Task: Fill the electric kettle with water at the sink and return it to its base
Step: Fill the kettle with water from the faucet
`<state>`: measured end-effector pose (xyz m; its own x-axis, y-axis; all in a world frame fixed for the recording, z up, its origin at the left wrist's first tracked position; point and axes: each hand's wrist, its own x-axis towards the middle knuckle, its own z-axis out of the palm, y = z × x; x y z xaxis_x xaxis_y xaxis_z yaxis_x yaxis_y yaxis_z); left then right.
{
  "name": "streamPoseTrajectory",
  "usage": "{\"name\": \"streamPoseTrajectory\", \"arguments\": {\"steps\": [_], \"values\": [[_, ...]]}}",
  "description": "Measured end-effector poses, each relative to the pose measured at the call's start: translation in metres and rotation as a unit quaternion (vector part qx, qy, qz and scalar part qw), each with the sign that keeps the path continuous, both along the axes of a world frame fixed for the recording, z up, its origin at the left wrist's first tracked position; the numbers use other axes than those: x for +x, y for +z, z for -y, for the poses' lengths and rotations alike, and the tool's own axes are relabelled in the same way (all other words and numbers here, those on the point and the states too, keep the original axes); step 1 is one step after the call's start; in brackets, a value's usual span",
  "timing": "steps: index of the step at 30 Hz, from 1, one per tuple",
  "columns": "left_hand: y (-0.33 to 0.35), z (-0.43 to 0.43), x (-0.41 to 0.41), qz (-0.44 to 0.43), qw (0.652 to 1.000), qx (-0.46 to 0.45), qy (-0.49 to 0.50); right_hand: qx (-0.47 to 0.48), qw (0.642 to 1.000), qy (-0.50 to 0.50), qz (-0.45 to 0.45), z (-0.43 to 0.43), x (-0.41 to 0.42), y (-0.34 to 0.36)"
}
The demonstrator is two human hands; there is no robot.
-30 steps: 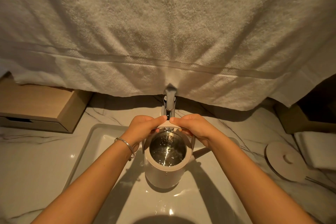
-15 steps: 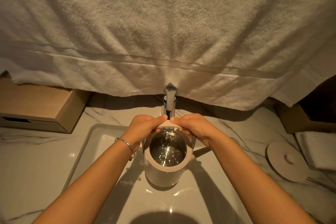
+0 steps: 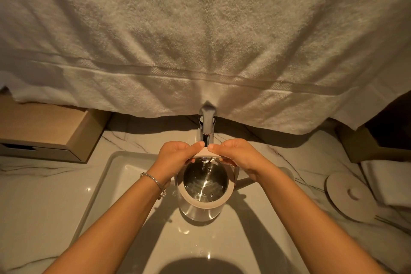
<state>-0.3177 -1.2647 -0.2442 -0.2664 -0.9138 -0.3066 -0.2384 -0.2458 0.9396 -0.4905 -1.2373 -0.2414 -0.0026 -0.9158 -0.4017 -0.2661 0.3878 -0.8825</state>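
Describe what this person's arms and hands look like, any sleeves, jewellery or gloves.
Both forearms are bare, with no sleeves in view. The wrist of the left hand wears a thin silver-coloured metal bracelet with a small clasp or charm hanging from it. The right hand and its wrist wear nothing. No gloves, watch or rings show.

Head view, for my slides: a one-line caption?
The left hand and right hand hold the open kettle under the tap.
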Motion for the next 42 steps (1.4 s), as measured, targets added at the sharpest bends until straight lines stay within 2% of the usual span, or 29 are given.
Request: {"name": "streamPoseTrajectory", "arguments": {"steps": [42], "values": [[0.001, -0.012, 0.004, -0.016, 0.998, -0.067, -0.010, -0.070, 0.997, 0.011, 0.006, -0.016, 0.005, 0.006]]}}
